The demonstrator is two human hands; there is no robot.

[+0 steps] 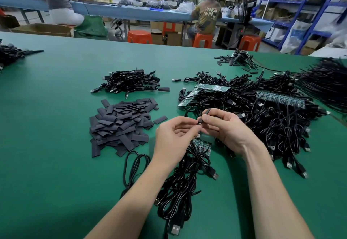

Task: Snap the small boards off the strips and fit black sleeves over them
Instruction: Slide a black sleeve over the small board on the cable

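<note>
A flat black sleeve [204, 115] is pinched upright between the left hand [173, 138] and right hand [226, 129], above a short green board strip [202, 145] with attached cables. Loose sleeves [122, 124] are heaped to the left on the green table [56, 145]; blue shelving [300, 13] is seen behind.
</note>
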